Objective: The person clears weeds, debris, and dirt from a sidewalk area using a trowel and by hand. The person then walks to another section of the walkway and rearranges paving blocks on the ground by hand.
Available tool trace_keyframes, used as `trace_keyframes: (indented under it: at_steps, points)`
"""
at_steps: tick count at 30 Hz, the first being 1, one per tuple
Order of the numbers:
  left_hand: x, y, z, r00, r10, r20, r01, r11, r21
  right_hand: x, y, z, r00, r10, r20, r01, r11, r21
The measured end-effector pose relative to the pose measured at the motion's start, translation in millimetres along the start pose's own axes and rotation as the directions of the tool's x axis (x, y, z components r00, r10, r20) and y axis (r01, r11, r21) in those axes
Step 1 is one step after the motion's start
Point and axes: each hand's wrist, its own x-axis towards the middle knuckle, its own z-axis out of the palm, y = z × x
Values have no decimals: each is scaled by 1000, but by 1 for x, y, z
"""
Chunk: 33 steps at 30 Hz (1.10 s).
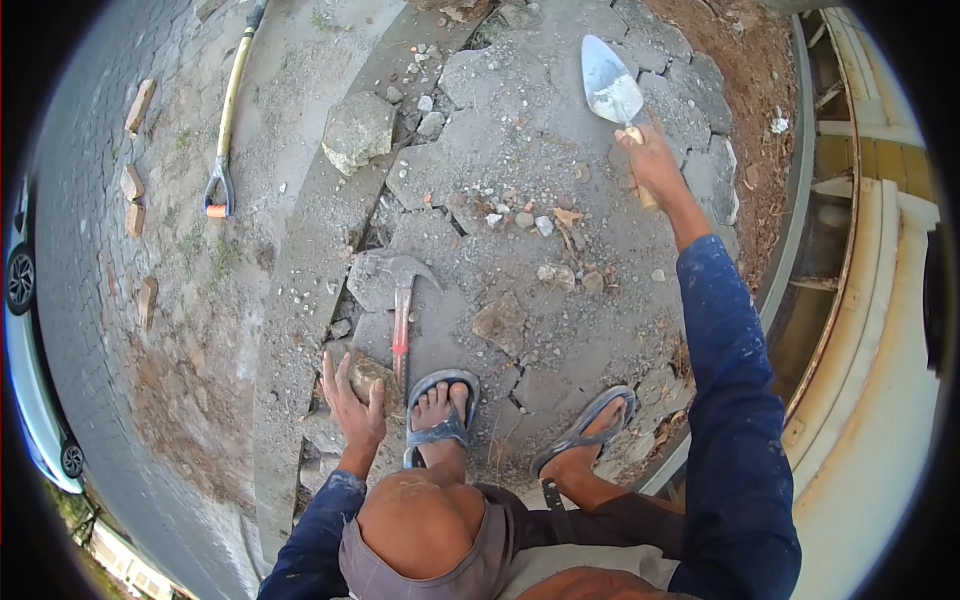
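My right hand (652, 168) is wrapped round the wooden handle of a pointing trowel (608, 82). The trowel's blade points away from me, with pale material stuck on it, above the cracked paving. Down by my foot, my left hand (354, 405) has its fingers spread and grips nothing. Right beside its fingers lies a brownish stone (372, 378); whether they touch is unclear. A claw hammer (402, 310) with a red handle lies on the slabs between the left hand and my sandalled foot (442, 410).
A shovel (232, 110) lies at the upper left, near several brick pieces (140, 105). A large stone block (358, 132) rests on the kerb line (315, 235). Loose rubble (525, 220) covers the broken slabs. Rusty metalwork (850, 300) borders the right; a car (35, 350) stands far left.
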Motion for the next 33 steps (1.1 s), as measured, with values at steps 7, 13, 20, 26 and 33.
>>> trace_keyframes:
  at_steps: [7, 13, 20, 26, 33]
  points:
    - [0, 2, 0, 1000, 21, 4, -21, 1000, -14, -38, -22, 8, 962, 217, 166, -233, 968, 88]
    - [1, 2, 1, 1000, 27, -6, -28, 999, -43, -49, -26, 5, 951, 288, 111, -290, 957, 7]
    - [2, 0, 2, 999, 33, -11, -34, 998, -49, -119, -27, 1, 898, -67, 435, 199, 944, -263]
    - [-1, -2, 3, 999, 48, 16, -48, 998, -45, -69, -28, 5, 931, -60, 361, 133, 974, -181]
    - [20, 25, -4, 983, 120, 141, -147, 969, 199, -121, -47, 28, 703, -124, 700, 417, 869, -265]
